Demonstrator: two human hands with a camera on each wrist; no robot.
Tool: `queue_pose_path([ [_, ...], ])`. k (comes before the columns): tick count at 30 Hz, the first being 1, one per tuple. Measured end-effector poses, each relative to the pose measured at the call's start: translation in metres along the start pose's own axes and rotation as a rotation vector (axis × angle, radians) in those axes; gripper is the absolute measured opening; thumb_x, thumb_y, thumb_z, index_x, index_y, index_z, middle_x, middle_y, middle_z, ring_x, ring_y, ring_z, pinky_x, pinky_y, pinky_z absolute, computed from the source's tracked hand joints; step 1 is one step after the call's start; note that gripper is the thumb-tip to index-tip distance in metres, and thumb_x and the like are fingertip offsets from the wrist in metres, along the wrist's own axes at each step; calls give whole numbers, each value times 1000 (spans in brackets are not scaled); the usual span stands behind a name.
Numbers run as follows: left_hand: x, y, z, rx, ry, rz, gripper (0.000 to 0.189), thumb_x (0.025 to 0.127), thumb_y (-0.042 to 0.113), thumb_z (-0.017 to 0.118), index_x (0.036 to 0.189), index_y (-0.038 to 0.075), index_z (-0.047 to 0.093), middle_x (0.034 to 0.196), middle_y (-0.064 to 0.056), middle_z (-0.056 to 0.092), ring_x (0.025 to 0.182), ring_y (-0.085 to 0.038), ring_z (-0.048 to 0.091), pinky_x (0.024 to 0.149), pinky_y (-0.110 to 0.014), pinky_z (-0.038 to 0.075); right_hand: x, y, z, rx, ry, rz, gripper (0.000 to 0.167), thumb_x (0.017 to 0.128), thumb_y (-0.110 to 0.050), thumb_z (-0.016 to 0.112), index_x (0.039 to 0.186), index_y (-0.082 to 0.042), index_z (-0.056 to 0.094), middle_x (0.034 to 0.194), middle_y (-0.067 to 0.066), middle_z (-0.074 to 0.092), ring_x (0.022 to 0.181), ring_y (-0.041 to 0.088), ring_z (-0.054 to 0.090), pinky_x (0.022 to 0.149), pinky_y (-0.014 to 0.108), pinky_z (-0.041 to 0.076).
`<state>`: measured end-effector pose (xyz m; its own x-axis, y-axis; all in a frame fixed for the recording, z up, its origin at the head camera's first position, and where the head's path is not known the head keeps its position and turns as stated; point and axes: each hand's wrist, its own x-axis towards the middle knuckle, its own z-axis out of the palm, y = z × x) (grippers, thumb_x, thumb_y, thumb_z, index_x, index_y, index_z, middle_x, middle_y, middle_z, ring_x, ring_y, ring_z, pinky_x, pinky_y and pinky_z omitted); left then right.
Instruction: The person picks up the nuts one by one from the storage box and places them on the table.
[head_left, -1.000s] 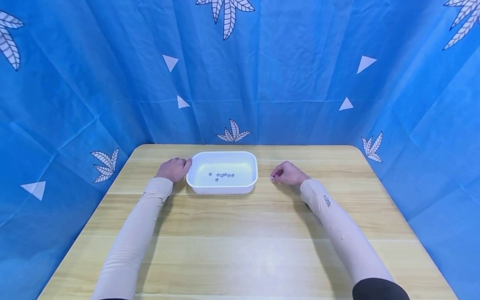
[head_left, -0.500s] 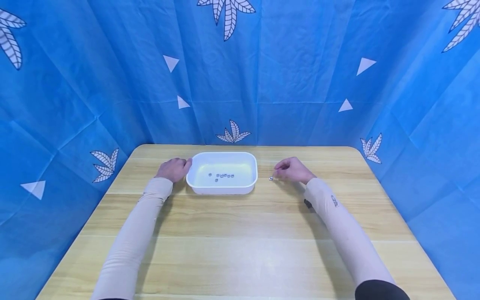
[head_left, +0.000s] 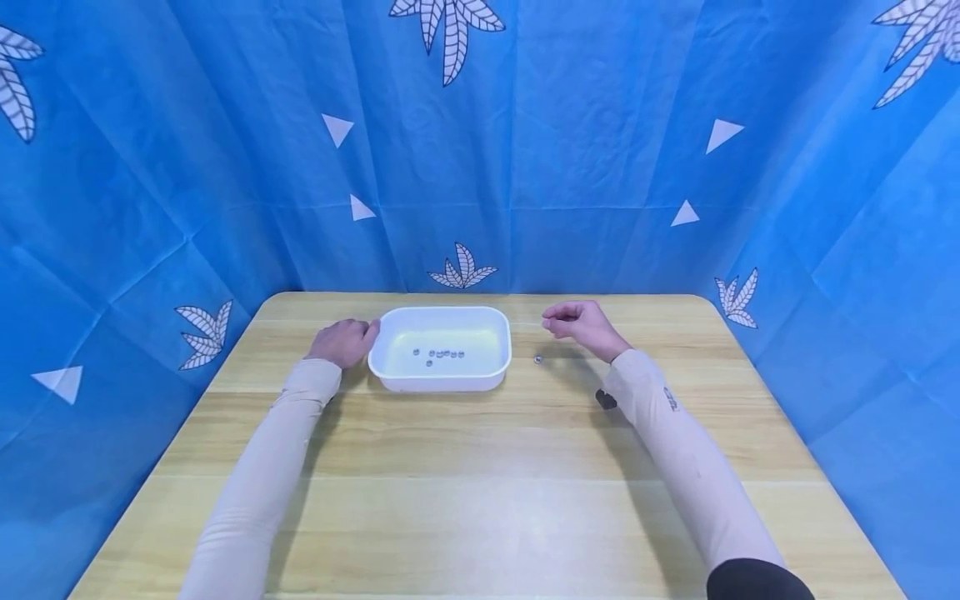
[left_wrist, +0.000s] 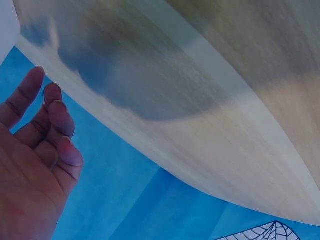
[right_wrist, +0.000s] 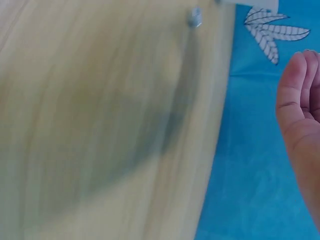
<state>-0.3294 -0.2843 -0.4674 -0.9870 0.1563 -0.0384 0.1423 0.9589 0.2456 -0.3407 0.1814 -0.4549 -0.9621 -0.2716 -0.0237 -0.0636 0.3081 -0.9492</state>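
My left hand (head_left: 341,342) rests at the left end of a white plastic tub (head_left: 439,383), thumb side right at its rim. In the left wrist view the fingers (left_wrist: 61,119) bend loosely, and a bit of the white tub shows in the top left corner. Several small silvery pieces (head_left: 439,355) lie on the tub's floor. To the right of the tub, one more small shiny metal piece (head_left: 537,359) lies on the table. Behind that piece is my right hand (head_left: 587,325), raised, its thumb and fingertips near each other with nothing seen between them.
A light wooden table (head_left: 480,492) carries the tub near its back edge. Blue cloth (head_left: 585,167) with leaf and triangle prints hangs behind and on both sides. A dark object (head_left: 605,399) shows under the right cuff.
My right hand has let go of the small metal piece and drawn up and back from it. The piece stays on the table; my left hand keeps its place at the tub.
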Motion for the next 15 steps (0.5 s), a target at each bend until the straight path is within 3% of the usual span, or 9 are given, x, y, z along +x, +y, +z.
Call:
queue_pose_path([
  [5,-1,-1,1,5,6,3,76,109,52,15,135,-1,64,138,-25,65,129,-47,60,107,-63,47,1,-12,7,26,-18,-47,38,95,-12,73,127,8,65,110,10,76,88,7,72,87,31,62],
  [15,5,-6,7,19,13,12,75,109,51,17,129,-2,67,131,-25,68,122,-47,64,103,-61,50,4,-26,22,44,-51,-100,36,95,-11,73,125,8,66,117,18,74,89,10,72,91,38,62],
])
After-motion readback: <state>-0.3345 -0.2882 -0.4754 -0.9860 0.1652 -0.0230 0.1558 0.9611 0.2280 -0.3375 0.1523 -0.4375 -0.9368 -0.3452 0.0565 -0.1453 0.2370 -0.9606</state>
